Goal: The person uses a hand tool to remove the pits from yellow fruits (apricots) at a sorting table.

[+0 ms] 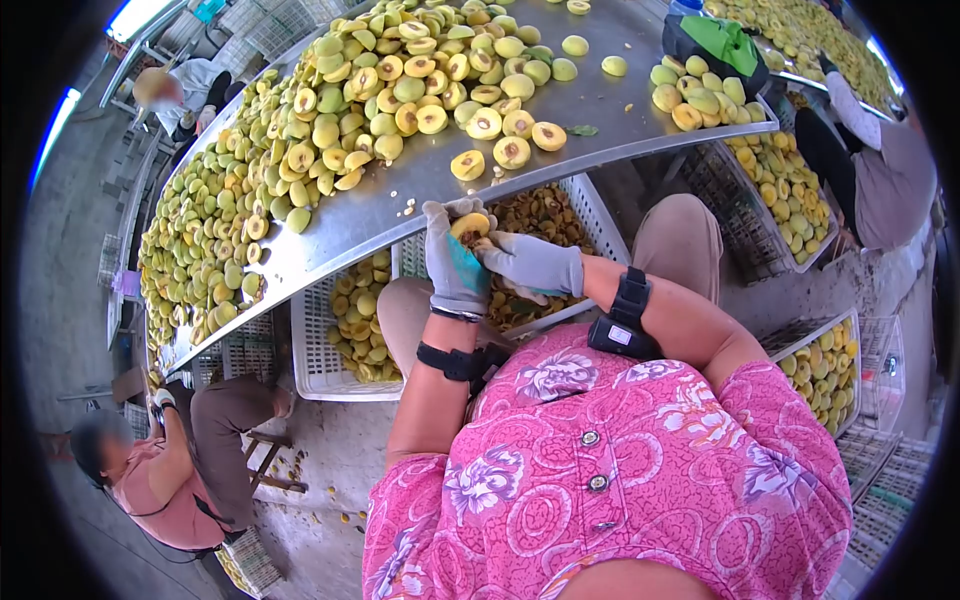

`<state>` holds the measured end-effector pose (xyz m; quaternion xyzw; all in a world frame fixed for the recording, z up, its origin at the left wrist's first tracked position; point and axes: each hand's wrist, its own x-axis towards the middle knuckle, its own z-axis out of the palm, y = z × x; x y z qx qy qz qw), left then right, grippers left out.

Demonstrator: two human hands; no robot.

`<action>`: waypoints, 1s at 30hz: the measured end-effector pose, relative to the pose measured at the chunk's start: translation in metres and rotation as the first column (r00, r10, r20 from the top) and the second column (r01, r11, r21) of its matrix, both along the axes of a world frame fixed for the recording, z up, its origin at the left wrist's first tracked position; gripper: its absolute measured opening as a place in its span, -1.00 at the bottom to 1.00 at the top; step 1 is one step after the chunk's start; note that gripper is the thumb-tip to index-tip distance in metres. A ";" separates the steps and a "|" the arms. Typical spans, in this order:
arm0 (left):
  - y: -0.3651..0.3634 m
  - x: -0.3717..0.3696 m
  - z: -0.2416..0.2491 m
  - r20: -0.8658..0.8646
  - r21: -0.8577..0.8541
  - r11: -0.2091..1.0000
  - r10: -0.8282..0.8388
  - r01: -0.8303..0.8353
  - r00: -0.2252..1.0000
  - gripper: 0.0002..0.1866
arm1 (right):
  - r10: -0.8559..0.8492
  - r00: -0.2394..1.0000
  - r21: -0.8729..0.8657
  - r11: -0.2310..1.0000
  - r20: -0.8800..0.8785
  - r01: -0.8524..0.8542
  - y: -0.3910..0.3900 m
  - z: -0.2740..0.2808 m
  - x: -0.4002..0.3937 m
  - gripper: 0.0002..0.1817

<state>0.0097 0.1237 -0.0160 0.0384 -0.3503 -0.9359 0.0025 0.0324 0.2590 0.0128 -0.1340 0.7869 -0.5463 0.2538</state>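
Gloved hands (490, 262) grip a halved peach (470, 228); no writing legible.

This was a fruit-processing workshop: a long steel worktop (400, 205) heaped with halved yellow fruit (400, 85), white plastic crates (335, 330) beneath, seated workers around.

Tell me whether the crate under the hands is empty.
No: the white crate below the gloved hands holds a heap of fruit pieces.
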 end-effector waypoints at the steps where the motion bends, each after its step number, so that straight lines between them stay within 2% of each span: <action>1: -0.002 -0.001 0.001 -0.004 -0.041 0.999 -0.028 0.028 1.000 -0.56 | 0.036 0.993 -0.097 0.995 0.110 -0.025 0.001 -0.002 0.000 -0.58; 2: -0.002 -0.001 0.004 -0.006 -0.082 0.995 -0.055 0.055 0.998 -0.50 | 0.082 0.973 -0.196 0.980 0.214 -0.040 0.003 -0.003 0.000 -0.60; 3: -0.002 0.000 0.006 -0.005 -0.082 0.995 -0.054 0.054 0.999 -0.50 | 0.084 0.973 -0.196 0.980 0.215 -0.041 0.004 -0.003 0.000 -0.60; 5: -0.001 0.001 0.010 0.035 -0.224 0.969 -0.100 0.105 0.994 -0.42 | 0.138 0.883 -0.307 0.952 0.450 0.008 0.008 -0.003 0.000 -0.64; 6: 0.000 0.001 0.009 0.036 -0.225 0.968 -0.103 0.108 0.994 -0.42 | 0.136 0.883 -0.309 0.951 0.450 0.011 0.012 -0.003 -0.001 -0.64; 8: -0.002 0.003 0.003 -0.067 -0.321 0.937 -0.167 0.138 0.984 -0.40 | 0.327 0.661 -0.488 0.870 0.676 0.067 0.020 -0.007 -0.003 -0.63; 9: -0.002 0.003 0.000 -0.066 -0.322 0.936 -0.170 0.140 0.983 -0.40 | 0.327 0.661 -0.489 0.870 0.676 0.070 0.023 -0.009 -0.001 -0.63; 11: -0.002 0.003 -0.002 -0.118 -0.331 0.928 -0.222 0.172 0.968 -0.39 | 0.467 0.612 -0.632 0.772 0.638 0.070 0.027 -0.012 0.002 -0.61; 15: -0.002 0.006 -0.002 -0.140 -0.267 0.934 -0.281 0.237 0.950 -0.43 | 0.575 0.521 -0.719 0.685 0.631 0.115 0.029 -0.020 0.002 -0.62; 17: 0.000 0.006 -0.003 0.021 -0.075 0.966 -0.248 0.249 0.968 -0.45 | 0.677 0.438 -0.793 0.587 0.592 0.165 0.028 -0.025 0.001 -0.63; 18: 0.000 0.005 -0.003 0.020 -0.079 0.966 -0.244 0.245 0.970 -0.45 | 0.681 0.436 -0.795 0.585 0.589 0.161 0.029 -0.025 0.001 -0.63; 20: -0.004 0.002 -0.003 0.118 0.218 0.955 -0.232 0.203 0.965 -0.47 | 0.719 0.448 -0.840 0.516 0.530 0.166 0.028 -0.026 0.005 -0.62; 21: -0.013 -0.001 -0.001 0.077 0.166 0.973 -0.178 0.163 0.981 -0.50 | 0.756 0.381 -0.844 0.506 0.532 0.175 0.027 -0.030 0.004 -0.61; 22: -0.035 -0.008 -0.013 0.044 0.215 0.960 -0.193 0.179 0.980 -0.51 | 0.764 0.368 -0.846 0.506 0.530 0.169 0.029 -0.033 0.005 -0.61; 24: -0.089 -0.011 -0.014 0.090 0.038 0.999 0.016 -0.020 0.996 -0.52 | 0.755 0.380 -0.845 0.485 0.534 0.225 0.032 -0.035 0.005 -0.61; 25: -0.123 -0.008 -0.012 0.057 -0.160 0.985 0.071 -0.061 0.996 -0.54 | 0.693 0.452 -0.820 0.537 0.562 0.197 0.035 -0.040 0.002 -0.60; 26: -0.151 -0.002 -0.008 0.015 -0.351 0.931 0.113 -0.100 0.994 -0.56 | 0.703 0.445 -0.826 0.530 0.555 0.192 0.034 -0.047 0.000 -0.60; 27: -0.164 0.004 -0.002 -0.039 -0.588 0.767 0.290 -0.256 0.956 -0.59 | 0.575 0.494 -0.740 0.625 0.653 0.251 0.034 -0.055 -0.003 -0.59; 28: -0.173 0.006 0.005 -0.137 -0.769 0.523 0.427 -0.368 0.894 -0.62 | 0.424 0.532 -0.639 0.698 0.732 0.323 0.033 -0.062 -0.005 -0.58; 29: -0.192 0.005 0.004 -0.246 -0.900 0.241 0.409 -0.364 0.879 -0.64 | 0.400 0.543 -0.621 0.718 0.739 0.316 0.033 -0.066 -0.008 -0.58; 30: -0.192 0.005 0.016 -0.345 -0.936 -0.067 0.358 -0.345 0.868 -0.65 | 0.400 0.545 -0.624 0.713 0.736 0.319 0.030 -0.064 -0.008 -0.58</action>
